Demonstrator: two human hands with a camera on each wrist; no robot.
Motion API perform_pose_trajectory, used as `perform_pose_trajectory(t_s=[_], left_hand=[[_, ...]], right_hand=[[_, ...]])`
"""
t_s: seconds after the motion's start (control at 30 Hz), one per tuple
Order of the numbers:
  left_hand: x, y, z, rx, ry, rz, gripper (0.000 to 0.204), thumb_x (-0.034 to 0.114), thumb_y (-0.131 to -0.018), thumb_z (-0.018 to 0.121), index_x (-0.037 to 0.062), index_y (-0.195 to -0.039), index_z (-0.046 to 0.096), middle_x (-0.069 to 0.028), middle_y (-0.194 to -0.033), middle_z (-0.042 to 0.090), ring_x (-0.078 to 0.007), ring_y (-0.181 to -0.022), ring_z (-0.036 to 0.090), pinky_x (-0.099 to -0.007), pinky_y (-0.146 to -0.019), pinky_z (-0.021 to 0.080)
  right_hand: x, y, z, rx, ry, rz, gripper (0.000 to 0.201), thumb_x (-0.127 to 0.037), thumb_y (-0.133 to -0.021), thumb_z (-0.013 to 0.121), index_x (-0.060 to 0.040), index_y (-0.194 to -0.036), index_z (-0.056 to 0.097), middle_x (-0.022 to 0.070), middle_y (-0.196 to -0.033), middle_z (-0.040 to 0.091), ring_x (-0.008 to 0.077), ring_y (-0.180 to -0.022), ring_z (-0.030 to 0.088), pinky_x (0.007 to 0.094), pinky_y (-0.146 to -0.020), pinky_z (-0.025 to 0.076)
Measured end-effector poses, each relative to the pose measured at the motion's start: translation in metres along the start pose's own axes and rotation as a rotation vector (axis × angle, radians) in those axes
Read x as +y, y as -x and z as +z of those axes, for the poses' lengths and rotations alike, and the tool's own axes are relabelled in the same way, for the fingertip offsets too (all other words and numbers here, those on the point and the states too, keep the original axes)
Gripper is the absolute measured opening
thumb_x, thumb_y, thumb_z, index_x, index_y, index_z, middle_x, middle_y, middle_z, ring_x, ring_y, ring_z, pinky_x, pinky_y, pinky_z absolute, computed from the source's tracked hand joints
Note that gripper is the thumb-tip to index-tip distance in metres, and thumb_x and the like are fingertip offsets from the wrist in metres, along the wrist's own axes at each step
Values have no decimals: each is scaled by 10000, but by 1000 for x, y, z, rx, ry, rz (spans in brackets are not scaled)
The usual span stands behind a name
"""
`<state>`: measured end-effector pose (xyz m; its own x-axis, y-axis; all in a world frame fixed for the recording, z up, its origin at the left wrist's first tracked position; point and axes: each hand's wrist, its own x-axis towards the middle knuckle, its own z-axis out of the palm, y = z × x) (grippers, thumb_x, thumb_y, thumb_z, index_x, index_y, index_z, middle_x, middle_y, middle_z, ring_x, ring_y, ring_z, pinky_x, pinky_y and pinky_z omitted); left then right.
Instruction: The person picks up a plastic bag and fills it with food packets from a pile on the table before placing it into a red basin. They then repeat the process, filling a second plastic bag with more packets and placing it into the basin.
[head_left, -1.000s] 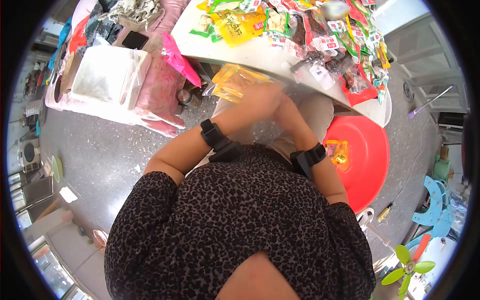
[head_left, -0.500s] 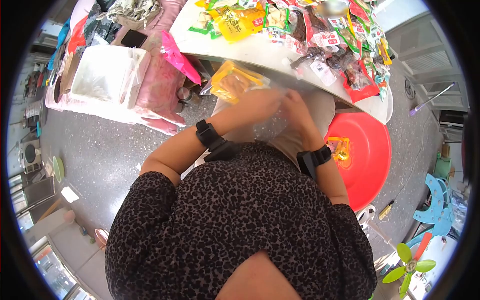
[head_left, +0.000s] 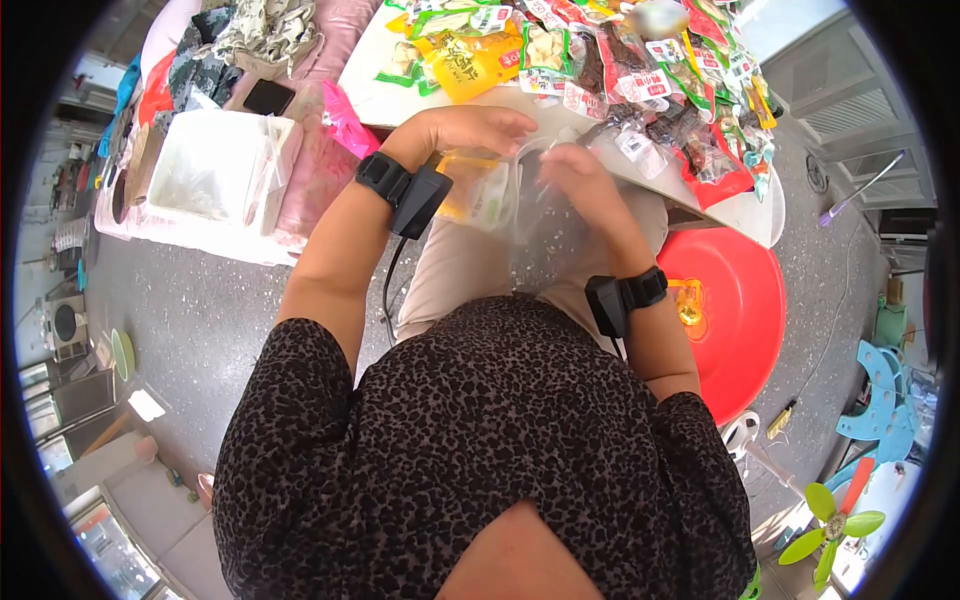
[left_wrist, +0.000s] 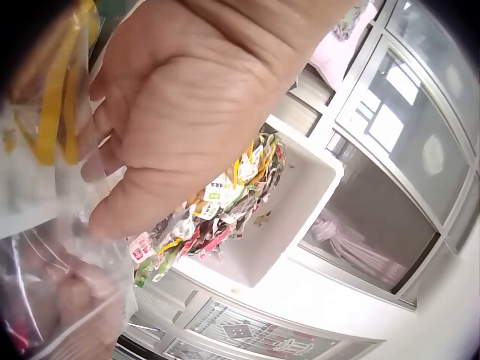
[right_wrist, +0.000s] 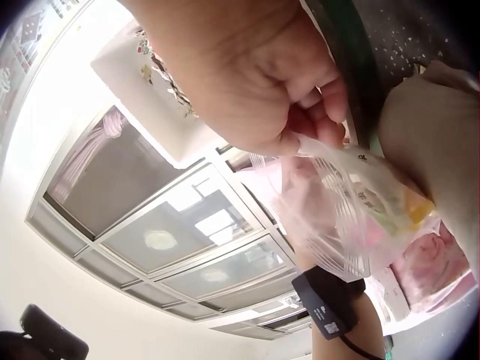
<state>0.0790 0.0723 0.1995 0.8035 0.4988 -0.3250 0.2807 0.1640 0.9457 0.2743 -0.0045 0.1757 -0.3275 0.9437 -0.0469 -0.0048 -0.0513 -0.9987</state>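
Note:
A clear plastic zip bag (head_left: 480, 195) with yellow edging and a white printed panel hangs between the two hands above the lap. My left hand (head_left: 470, 130) is at its upper left, the thumb and curled fingers at the film's edge; in the left wrist view the left hand (left_wrist: 187, 112) partly overlaps the film. From the other side, my right hand (head_left: 585, 180) holds the bag's upper edge. The right wrist view shows the right hand (right_wrist: 262, 82) pinching the ridged rim of the bag (right_wrist: 345, 202) between thumb and fingers, the mouth gaping.
Packaged snacks (head_left: 650, 80) crowd the white-topped table (head_left: 380, 95) ahead. A red basin (head_left: 740, 330) on the floor to the right contains a yellow package (head_left: 690, 303). On the left, a white box (head_left: 205, 165) and a black phone (head_left: 268, 97) lie on pink bedding.
My left hand has moved up and forward, its wrist turned. The bag has swung round, now showing its white panel where brownish contents showed before. My right hand has spread from the left.

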Motion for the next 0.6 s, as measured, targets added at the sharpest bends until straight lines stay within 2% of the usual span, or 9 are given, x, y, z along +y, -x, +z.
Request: perform_pose_trajectory(t_s=[0.07, 0.17, 0.27, 0.37, 0.47, 0.57, 0.6], left_hand=[[-5, -12, -1, -96, -78, 34, 407, 182, -728, 569, 23, -1079, 437, -47, -1010, 488, -101, -941, 436, -236, -822, 344], [1, -18, 3, -108, -245, -79, 206, 148, -718, 571, 37, -880, 509, 9, -815, 518, -61, -757, 460, -204, -681, 377], [-8, -17, 1, 28, -182, 30, 113, 108, -706, 574, 58, -703, 473, 58, -658, 464, -27, -621, 408, -187, -567, 350], [-2, -7, 4, 150, -266, 108, 130, 71, -700, 573, 66, -678, 445, 63, -643, 436, -19, -597, 384, -183, -539, 339], [14, 7, 13, 370, -141, 140, 144, 43, -712, 558, 70, -652, 431, 65, -634, 425, -14, -577, 377, -168, -526, 335], [25, 17, 17, 470, -45, 262, 157, 33, -727, 556, 72, -643, 430, 63, -643, 436, -10, -574, 380, -160, -519, 334], [29, 20, 19, 481, -1, 279, 160, 32, -729, 559, 74, -644, 430, 59, -649, 444, -13, -583, 389, -162, -524, 338]], right_hand=[[-5, -1, 3, -33, -31, 47, 140, -112, -749, 505, -23, -856, 522, 11, -699, 537, 70, -632, 490, 192, -569, 386], [-5, 0, 2, -92, -13, 38, 171, -133, -753, 512, -25, -886, 512, 20, -741, 539, 77, -669, 498, 196, -579, 391], [-16, 13, 10, -9, -167, 143, 232, -156, -755, 519, -29, -948, 489, 27, -813, 532, 76, -723, 495, 206, -589, 394], [-16, 25, 11, -50, -247, 109, 310, -158, -743, 540, -24, -1009, 454, 36, -880, 520, 74, -773, 487, 216, -612, 398], [-17, 35, 24, -64, -128, 69, 362, -139, -730, 557, 0, -1035, 423, 33, -911, 509, 81, -803, 484, 215, -637, 399], [-16, 36, 32, 237, 227, -88, 312, -117, -720, 567, 6, -986, 459, 23, -843, 525, 80, -751, 487, 207, -626, 397], [-21, 37, 28, 212, 227, -83, 276, -112, -723, 563, 4, -958, 475, 21, -808, 526, 77, -724, 484, 206, -614, 395]])
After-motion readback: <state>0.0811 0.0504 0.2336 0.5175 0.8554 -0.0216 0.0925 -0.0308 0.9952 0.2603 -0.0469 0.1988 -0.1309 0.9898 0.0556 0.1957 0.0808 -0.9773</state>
